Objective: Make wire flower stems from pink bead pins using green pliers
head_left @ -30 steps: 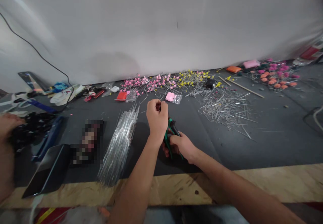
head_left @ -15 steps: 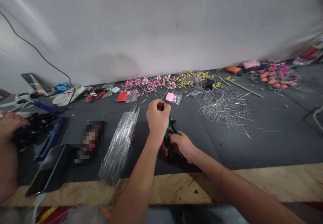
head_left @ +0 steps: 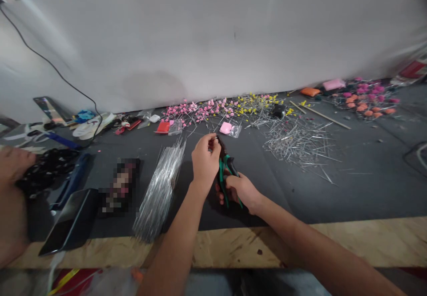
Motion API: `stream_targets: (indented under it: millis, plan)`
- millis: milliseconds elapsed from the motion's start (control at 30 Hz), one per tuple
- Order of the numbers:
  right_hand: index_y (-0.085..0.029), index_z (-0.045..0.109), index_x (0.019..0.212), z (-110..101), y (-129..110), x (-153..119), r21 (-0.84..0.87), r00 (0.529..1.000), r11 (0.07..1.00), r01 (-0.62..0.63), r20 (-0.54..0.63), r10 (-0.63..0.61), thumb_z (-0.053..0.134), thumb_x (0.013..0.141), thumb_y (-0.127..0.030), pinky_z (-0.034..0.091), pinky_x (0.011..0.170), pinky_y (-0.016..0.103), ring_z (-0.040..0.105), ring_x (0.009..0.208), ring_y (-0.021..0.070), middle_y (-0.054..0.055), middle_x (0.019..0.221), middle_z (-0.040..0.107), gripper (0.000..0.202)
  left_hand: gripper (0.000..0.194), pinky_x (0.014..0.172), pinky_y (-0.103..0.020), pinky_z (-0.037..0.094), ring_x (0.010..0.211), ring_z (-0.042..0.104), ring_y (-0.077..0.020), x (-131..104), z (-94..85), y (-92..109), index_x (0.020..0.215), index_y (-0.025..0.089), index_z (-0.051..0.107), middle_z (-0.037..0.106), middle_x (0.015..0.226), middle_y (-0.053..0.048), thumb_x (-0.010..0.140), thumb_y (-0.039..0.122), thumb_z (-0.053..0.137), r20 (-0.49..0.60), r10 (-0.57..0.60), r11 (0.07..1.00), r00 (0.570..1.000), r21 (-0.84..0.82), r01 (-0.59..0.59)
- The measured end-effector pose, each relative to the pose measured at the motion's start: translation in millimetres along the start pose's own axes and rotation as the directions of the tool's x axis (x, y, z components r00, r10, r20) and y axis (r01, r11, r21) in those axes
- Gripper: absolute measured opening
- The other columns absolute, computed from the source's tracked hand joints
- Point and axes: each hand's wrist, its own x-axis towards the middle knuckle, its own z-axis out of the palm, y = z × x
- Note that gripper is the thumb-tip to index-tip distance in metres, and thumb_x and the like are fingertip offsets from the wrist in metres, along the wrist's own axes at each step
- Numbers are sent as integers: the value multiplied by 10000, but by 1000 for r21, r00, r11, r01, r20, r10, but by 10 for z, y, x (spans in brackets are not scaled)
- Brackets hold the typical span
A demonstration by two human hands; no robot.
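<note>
My left hand is closed in a pinch at the jaws of the green-handled pliers. A faint thin wire shows at its fingertips; the rest of it is hidden by the fingers. My right hand is wrapped round the pliers' green and black handles, which are spread apart. The dark jaws point away from me, beside my left thumb. Left of my hands lies a bundle of straight silvery wires. Farther right is a loose heap of short wire pieces.
Pink-tipped wires and yellow-tipped wires lie along the wall. Orange and magenta-tipped ones are at far right. A phone lies front left, near another person's hand and black patterned cloth. Thin sticks lie behind the heap.
My left hand has shifted slightly left, so more of the pliers' dark jaws shows. My right hand still grips the handles. The whole view has shifted a little.
</note>
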Motion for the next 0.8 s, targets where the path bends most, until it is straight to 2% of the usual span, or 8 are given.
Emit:
stream_targets:
  millis: [200, 367, 700, 800]
  plan:
    - [-156, 506, 656, -3, -6, -3, -15, 1000, 1000, -20, 4, 20, 442, 546, -139, 410, 439, 252, 510, 477, 126, 29, 578, 578, 128, 218, 845, -309, 468, 971, 582, -166, -45, 21, -75, 1018, 179, 560, 635, 1030, -81, 864, 257, 427, -20, 79, 996, 997, 47, -78]
    - [-150, 512, 664, -11, -16, -4, -11, 1000, 1000, -26, 16, 26, 437, 544, -136, 414, 442, 263, 508, 474, 128, 36, 596, 586, 142, 204, 884, -323, 449, 993, 566, -163, -26, 30, -81, 992, 170, 555, 630, 1031, -82, 878, 225, 394, -16, 127, 989, 992, 84, -125]
    - [-155, 483, 620, -14, -23, -9, -51, 998, 998, -44, 44, 47, 430, 549, -155, 419, 437, 272, 486, 450, 120, 38, 583, 579, 89, 208, 889, -305, 417, 960, 543, -156, 28, -36, -73, 912, 178, 568, 598, 962, -72, 883, 202, 363, 30, 97, 994, 995, 42, -98]
    - [-157, 476, 635, -31, -31, -16, -48, 995, 997, -63, 75, 67, 432, 553, -161, 436, 450, 292, 489, 449, 124, 33, 578, 574, 93, 197, 865, -305, 428, 924, 552, -157, 77, -82, -120, 896, 187, 579, 601, 943, -60, 871, 212, 386, 81, 69, 998, 994, -11, -68]
